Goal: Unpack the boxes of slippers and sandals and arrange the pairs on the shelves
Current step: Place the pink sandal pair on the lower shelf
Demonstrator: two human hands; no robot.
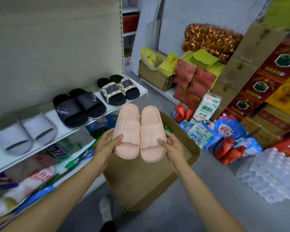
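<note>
Left hand [107,144] grips the left slide of a pale pink moulded foam slipper pair [138,133], thumb on the strap; right hand [172,146] grips the right slide likewise. Pair held side by side, touching, above an open brown cardboard box [179,131] on the floor. Farther left, white metal shelf [141,88]: grey slides [26,133], black "Super" slides [79,108], patterned beige-and-black slides [118,88] at its far end.

Detergent bags [224,131], bottled water [271,173] (shrink-wrapped) on floor.
</note>
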